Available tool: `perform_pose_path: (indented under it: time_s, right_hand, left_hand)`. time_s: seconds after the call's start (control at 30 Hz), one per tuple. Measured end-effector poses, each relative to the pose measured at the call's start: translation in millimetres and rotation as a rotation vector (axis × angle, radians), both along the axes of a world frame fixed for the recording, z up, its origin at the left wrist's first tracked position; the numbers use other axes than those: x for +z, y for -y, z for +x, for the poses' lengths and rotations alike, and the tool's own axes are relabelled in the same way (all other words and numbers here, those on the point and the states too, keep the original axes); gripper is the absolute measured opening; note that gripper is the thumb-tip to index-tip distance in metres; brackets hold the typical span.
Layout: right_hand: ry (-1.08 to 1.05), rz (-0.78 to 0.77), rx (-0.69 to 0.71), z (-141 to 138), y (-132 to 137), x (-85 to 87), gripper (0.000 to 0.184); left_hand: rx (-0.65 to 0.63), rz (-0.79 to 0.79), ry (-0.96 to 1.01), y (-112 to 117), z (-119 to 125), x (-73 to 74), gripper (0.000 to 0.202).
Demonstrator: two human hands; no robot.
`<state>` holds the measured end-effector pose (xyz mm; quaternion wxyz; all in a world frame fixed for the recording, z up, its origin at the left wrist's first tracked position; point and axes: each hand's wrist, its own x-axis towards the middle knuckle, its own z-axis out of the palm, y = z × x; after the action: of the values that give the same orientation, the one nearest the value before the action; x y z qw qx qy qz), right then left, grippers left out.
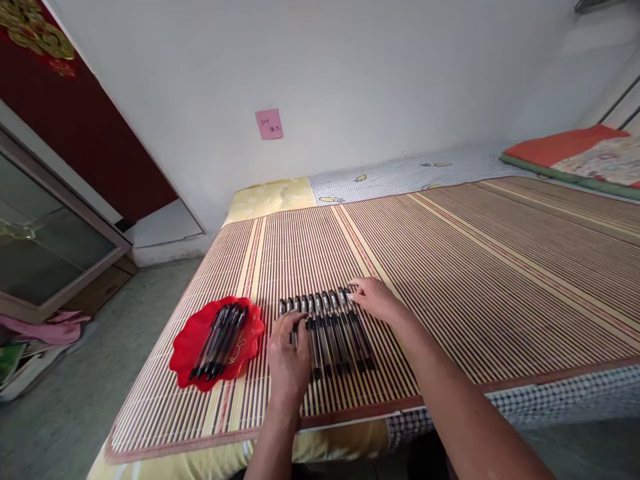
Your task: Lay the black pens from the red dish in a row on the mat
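Note:
A row of several black-capped clear pens (341, 333) lies side by side on the striped bamboo mat (425, 267), caps pointing away from me. My left hand (290, 353) bends over the left part of the row, fingers and thumb around a pen there; its palm hides the lower ends of those pens. At the right end of the row, my right hand (376, 299) has its thumb and fingertips on the cap of the outermost pen. Left of the row, a red scalloped plate (185, 347) holds several more pens (220, 340) in a loose bundle.
The mat covers a bed with a checked and yellow sheet (270, 197) showing at its edges. A folded orange and green quilt (565, 153) lies at the far right. A pink note (269, 125) sticks to the white wall. A glass-fronted cabinet (50, 227) stands on the left.

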<state>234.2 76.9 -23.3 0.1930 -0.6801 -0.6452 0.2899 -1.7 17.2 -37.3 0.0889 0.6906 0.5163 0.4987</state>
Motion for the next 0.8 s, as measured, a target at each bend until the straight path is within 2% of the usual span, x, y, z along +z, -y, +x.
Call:
perform_pose_path:
  time_s: [0.17, 0.4, 0.53, 0.63, 0.8]
  right_hand:
    - [0.033, -0.047, -0.047, -11, -2, 0.8, 0.046]
    - [0.051, -0.074, -0.031, -9, -4, -1.6, 0.047]
    - [0.074, 0.019, -0.036, -8, -7, -3.5, 0.044]
    - [0.091, 0.093, 0.035, -10, -11, -2.6, 0.044]
    - [0.132, 0.106, 0.163, -15, -21, -3.9, 0.039]
  left_hand:
    - [-0.002, 0.0, 0.009, -1, 0, -0.9, 0.016]
    - [0.003, -0.02, 0.029, -2, 0, -2.4, 0.016]
    - [-0.002, -0.029, 0.027, -1, -2, -2.9, 0.016]
    - [-0.015, -0.036, 0.035, -2, -3, -3.5, 0.016]
    - [-0.012, -0.035, 0.03, -3, -4, -4.0, 0.016]
